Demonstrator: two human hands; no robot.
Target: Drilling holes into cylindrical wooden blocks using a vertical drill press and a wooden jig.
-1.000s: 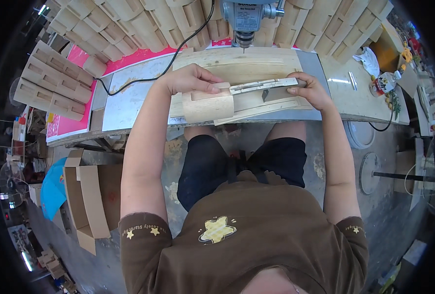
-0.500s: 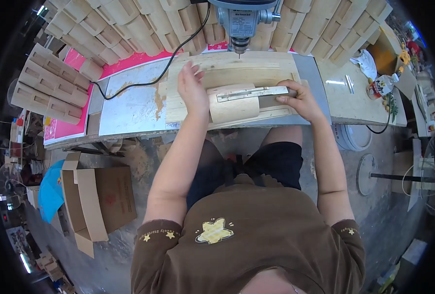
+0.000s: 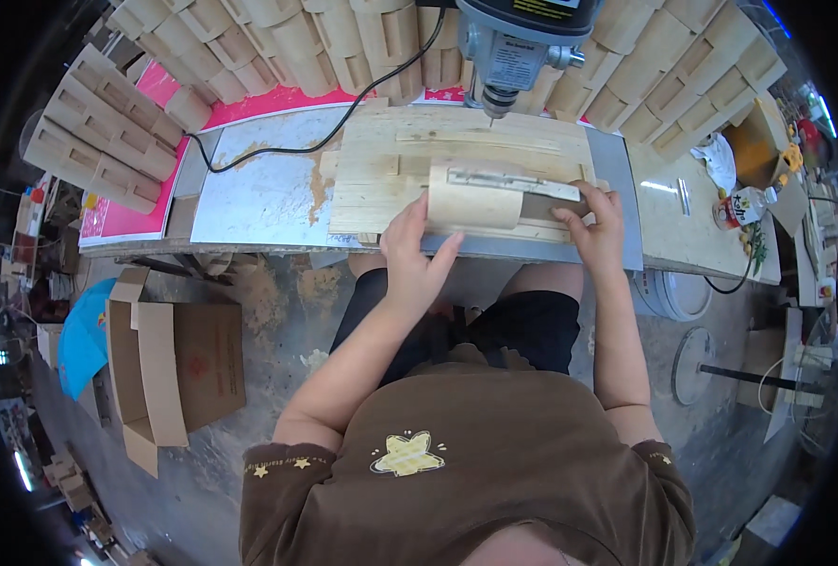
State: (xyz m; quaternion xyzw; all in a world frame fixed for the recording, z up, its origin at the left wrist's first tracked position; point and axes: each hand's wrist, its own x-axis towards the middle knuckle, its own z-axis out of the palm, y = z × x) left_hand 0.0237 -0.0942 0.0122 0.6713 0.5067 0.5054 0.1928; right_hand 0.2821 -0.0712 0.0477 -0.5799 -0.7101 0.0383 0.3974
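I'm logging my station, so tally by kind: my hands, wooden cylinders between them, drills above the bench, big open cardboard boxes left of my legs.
Bare left hand and bare right hand: 2
Pale round wooden cylinder: 1
Grey metal bench drill: 1
Large open brown cardboard box: 1
Total: 5

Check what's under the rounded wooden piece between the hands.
Pale wooden board shows around the rounded wooden piece. The patch directly beneath is covered by the piece, so anything there can't be seen, nor whether it touches the board.
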